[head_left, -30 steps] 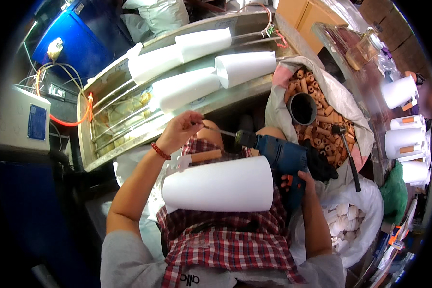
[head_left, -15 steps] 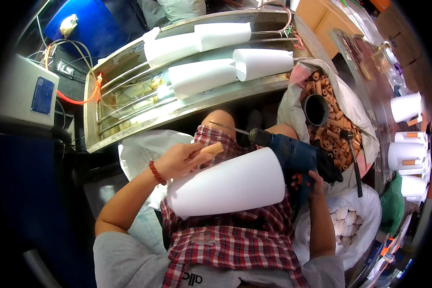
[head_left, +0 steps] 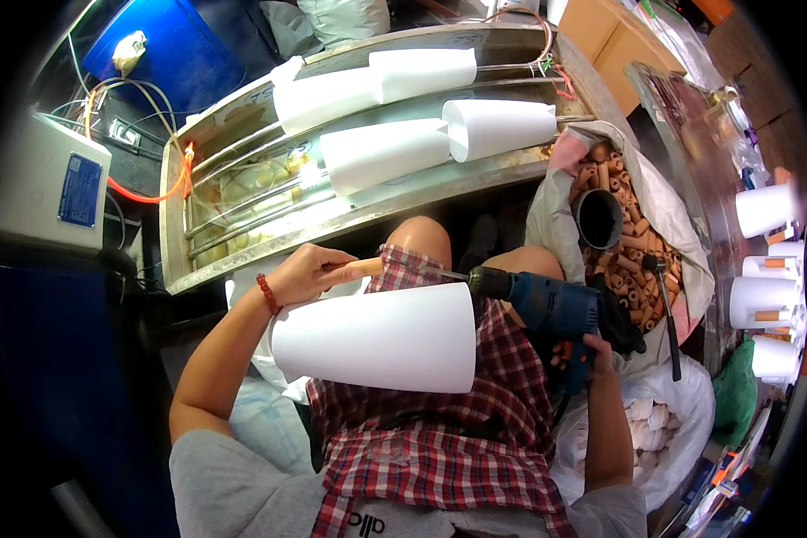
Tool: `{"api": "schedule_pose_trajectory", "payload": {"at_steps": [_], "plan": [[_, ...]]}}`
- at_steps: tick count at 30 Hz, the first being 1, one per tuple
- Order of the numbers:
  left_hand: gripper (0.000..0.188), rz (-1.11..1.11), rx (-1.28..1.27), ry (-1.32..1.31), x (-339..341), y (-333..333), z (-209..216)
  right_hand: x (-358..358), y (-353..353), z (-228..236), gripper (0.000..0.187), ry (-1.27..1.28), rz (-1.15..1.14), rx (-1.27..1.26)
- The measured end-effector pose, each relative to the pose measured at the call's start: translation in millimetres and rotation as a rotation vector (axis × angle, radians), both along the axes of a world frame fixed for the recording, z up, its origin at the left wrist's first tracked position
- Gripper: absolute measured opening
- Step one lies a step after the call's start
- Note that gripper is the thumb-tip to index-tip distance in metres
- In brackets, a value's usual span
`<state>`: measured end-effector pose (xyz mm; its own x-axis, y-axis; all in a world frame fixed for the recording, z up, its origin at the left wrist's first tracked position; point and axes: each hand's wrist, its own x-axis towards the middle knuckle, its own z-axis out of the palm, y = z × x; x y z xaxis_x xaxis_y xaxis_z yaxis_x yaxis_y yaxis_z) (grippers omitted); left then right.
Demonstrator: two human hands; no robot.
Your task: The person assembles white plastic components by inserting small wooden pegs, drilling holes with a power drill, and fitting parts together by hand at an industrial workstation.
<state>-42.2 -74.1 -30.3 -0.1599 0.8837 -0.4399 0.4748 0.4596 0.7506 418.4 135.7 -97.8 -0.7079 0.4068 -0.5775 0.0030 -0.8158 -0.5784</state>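
Note:
A large white tapered tub (head_left: 377, 339) lies on its side across my lap, its wide end to the right. My left hand (head_left: 309, 273) is closed on a short tan wooden piece (head_left: 364, 267) above the tub's far side, with my forearm by the tub's narrow end. In my right hand (head_left: 601, 356) is the grip of a blue power drill (head_left: 551, 300). Its long thin bit (head_left: 448, 273) points left, toward the wooden piece. Whether the bit touches the wood, I cannot tell.
Beyond my knees, several white tubs (head_left: 386, 157) lie on metal rods over a long trough (head_left: 269, 255). A sack (head_left: 556, 211) of brown wooden pieces holds a dark cup (head_left: 598, 219) and a hammer (head_left: 663, 305). White tubs with wooden handles (head_left: 762, 303) stand far right.
The white tub has shifted left on my lap. My left hand moved left and up with the wooden piece, now in line with the bit. The drill moved slightly right and down.

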Motion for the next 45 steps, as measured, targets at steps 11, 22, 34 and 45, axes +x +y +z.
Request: {"api": "schedule_pose_trajectory", "payload": {"at_steps": [11, 22, 34, 45], "plan": [[0.030, -0.152, 0.132, 0.077, 1.8, 17.5, 5.9, -8.7, -4.7, 8.9, 0.062, -0.001, -0.094, 0.003], [0.027, -0.250, 0.214, 0.122, 12.6, 31.1, 21.1, 3.5, -2.2, 3.4, 0.064, -0.042, -0.018, 0.043], [0.025, -0.329, 0.128, 0.166, 43.0, 46.5, 39.6, -14.1, -4.7, 19.8, 0.062, 0.024, 0.034, 0.036], [0.032, -0.364, 0.269, 0.374, 62.3, 36.7, 61.5, -9.9, -1.6, 36.5, 0.053, 0.036, 0.025, 0.086]]}}
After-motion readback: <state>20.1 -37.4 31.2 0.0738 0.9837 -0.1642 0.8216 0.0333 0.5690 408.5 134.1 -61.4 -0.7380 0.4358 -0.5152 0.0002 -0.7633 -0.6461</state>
